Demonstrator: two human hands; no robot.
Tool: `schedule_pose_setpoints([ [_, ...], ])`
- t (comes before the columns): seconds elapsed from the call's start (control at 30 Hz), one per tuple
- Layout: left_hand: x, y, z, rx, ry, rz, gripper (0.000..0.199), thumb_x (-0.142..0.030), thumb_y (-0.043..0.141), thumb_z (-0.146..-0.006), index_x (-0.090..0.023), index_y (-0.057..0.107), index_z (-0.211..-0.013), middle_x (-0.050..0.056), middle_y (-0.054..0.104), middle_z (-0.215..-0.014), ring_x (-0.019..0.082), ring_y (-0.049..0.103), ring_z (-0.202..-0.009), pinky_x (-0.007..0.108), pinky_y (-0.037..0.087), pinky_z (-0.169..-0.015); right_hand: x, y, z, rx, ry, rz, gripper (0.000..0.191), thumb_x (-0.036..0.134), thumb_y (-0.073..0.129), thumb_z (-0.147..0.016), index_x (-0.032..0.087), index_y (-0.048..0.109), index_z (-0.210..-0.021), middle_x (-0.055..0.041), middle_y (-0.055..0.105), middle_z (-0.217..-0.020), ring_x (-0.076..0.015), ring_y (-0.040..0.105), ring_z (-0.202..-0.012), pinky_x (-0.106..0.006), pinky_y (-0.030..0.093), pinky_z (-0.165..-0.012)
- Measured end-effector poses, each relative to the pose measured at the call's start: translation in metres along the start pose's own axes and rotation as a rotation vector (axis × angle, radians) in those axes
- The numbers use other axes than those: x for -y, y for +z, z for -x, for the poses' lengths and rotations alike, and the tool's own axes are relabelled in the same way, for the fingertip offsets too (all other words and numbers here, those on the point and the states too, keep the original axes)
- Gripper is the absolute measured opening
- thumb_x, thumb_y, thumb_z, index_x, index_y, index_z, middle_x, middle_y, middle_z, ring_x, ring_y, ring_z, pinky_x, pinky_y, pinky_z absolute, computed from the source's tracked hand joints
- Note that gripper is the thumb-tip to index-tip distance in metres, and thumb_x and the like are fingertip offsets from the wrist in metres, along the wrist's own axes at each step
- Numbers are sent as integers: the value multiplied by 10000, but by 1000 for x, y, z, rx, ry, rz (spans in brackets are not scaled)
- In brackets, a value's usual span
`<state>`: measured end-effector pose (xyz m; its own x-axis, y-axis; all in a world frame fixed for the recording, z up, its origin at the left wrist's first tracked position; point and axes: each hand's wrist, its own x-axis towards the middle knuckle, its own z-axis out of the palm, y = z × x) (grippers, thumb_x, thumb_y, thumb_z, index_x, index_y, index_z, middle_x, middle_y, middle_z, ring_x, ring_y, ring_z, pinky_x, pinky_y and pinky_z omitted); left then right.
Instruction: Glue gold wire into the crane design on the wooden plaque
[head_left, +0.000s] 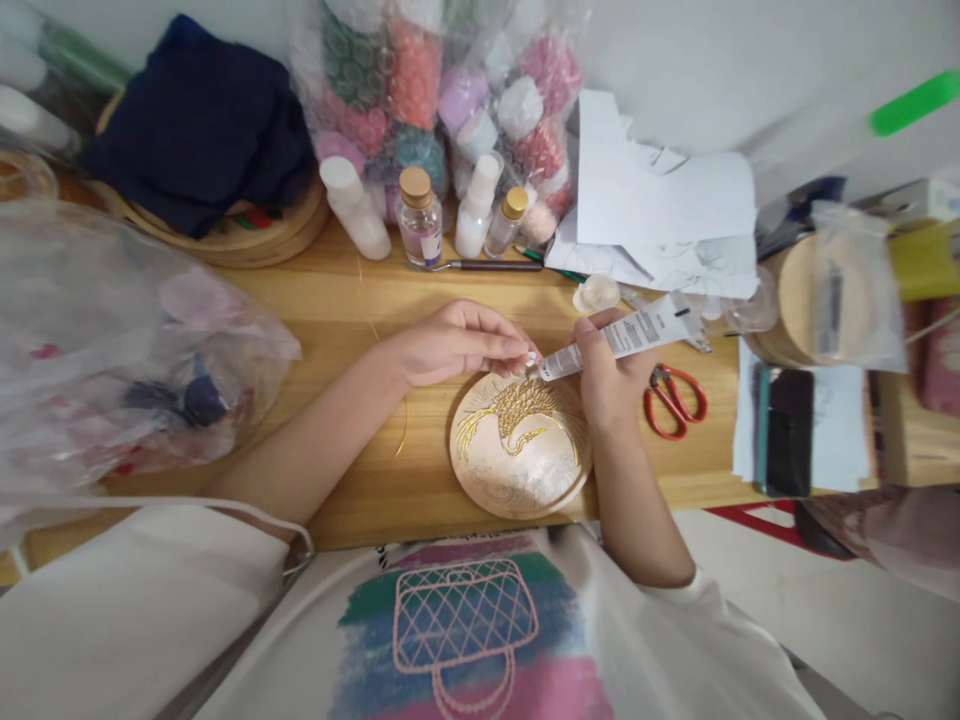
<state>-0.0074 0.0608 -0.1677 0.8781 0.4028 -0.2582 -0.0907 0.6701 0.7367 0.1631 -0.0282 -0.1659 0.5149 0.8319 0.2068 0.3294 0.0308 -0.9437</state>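
Observation:
My right hand (611,375) is wrapped round a white squeeze tube (645,328) with dark printing, its nozzle tilted down to the left. At that nozzle the fingers of my left hand (480,345) are pinched together on a small white piece that looks like the tube's cap (531,358). Just beneath both hands lies a round pale wooden disc (510,480), bearing a raised gold bird design (521,405) and fine drawn lines. Part of the disc's upper edge is hidden by my hands. Red-handled scissors (675,402) rest right of my right hand.
Along the back stand several small bottles (420,220) before a bag of colourful yarn balls (412,70). A dark-handled hook tool (501,265) lies in front. White papers (664,200) and a phone (789,430) are to the right, a plastic bag (135,340) to the left.

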Motion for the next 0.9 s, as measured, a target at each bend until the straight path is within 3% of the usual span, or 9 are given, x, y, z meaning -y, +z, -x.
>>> schedule_pose_setpoints([
  [0.43,0,-1,0,-19,-11,-16,292,-326,947,-597,-122,755,-682,60,740,-759,103,660,-672,219,533,-660,3,0,0,9,64,-45,274,340,677,-787,238,540,-573,49,472,-504,-111,415,-490,-268,349,-490],
  [0.67,4,1,0,-120,69,-102,414,-442,962,-520,-130,776,-719,57,744,-761,88,635,-620,219,523,-627,6,0,-6,-149,379,-438,373,469,768,-663,221,503,-576,86,415,-484,-56,307,-374,-202,221,-330],
  [0.77,6,5,0,-201,154,-190,409,-487,943,-535,-144,755,-652,68,757,-816,98,644,-653,236,537,-658,11,-3,-10,-62,467,-647,468,592,801,-606,212,528,-581,101,405,-444,-37,294,-330,-183,227,-299],
  [0.9,0,15,4,-310,301,-354,248,-391,919,-618,-202,778,-693,54,767,-865,143,692,-818,260,553,-758,20,-8,-9,70,538,-818,525,699,787,-595,212,593,-636,98,464,-394,-50,381,-303,-155,274,-289],
])
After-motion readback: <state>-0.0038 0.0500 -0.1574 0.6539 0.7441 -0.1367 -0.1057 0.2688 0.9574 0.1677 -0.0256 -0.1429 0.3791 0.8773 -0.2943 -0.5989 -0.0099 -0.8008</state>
